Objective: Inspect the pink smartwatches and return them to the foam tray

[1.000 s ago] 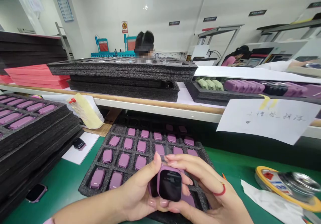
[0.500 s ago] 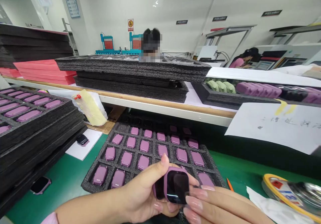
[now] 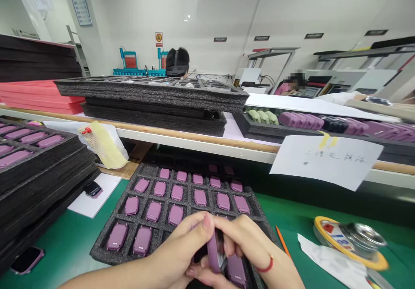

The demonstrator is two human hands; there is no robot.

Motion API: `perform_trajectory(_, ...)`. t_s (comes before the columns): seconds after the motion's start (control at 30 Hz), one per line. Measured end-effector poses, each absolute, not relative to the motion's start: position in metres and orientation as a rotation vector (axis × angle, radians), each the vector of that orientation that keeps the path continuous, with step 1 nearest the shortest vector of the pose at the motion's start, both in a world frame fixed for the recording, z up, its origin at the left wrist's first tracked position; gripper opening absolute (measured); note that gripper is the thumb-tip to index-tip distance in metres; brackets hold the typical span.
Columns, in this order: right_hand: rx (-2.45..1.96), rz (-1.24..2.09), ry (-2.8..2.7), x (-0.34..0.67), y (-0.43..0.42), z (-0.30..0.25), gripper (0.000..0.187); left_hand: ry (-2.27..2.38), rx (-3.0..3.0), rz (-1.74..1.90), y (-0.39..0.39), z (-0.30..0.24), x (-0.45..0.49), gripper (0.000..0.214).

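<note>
Both hands meet over the front of a black foam tray (image 3: pixel 103 254) that holds rows of purple smartwatch bodies (image 3: pixel 142 240), backs up. My left hand (image 3: pixel 183 243) is closed around a purple smartwatch (image 3: pixel 213 253), tilted nearly edge-on with its dark glass toward the right. My right hand (image 3: pixel 249 239), with a red cord at the wrist, has its fingers curled against the glass side of that watch. Fingers hide much of it, and whether a second watch is in the left palm cannot be seen. Below the right hand, another purple watch body (image 3: pixel 237 272) lies in the tray.
Stacked foam trays (image 3: pixel 45 172) stand at left; a dark-faced watch (image 3: pixel 27 259) and another on white paper (image 3: pixel 110 189) lie nearby. To the right are an orange stick (image 3: pixel 282 240), white tissue (image 3: pixel 327 258) and a yellow-rimmed tape roll (image 3: pixel 372 263). A shelf edge (image 3: pixel 201 144) crosses behind.
My right hand has come in over the watch, which has turned from face-up to nearly edge-on. The camera view has swung right, so the surroundings sit further left.
</note>
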State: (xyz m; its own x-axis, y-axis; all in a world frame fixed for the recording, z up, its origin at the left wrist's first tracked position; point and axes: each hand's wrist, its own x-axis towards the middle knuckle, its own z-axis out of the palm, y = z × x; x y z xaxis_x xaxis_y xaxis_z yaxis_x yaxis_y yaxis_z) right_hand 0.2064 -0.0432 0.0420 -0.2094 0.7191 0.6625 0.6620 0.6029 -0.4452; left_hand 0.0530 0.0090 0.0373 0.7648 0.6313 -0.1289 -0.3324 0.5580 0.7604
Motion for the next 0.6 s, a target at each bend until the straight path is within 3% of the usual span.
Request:
perform_trajectory(0.27, -1.072, 0.522, -1.815, 0.2097, -0.0425, 0.0341, 0.063, 0.424, 0.772, 0.585, 0.0123, 0.035, 0.0469, 0.048)
perform_trajectory(0.6, -1.007, 0.839, -1.746, 0.2083, -0.0408, 0.0373, 0.056, 0.503, 0.709, 0.554, 0.013, 0.0423, 0.0464, 0.052)
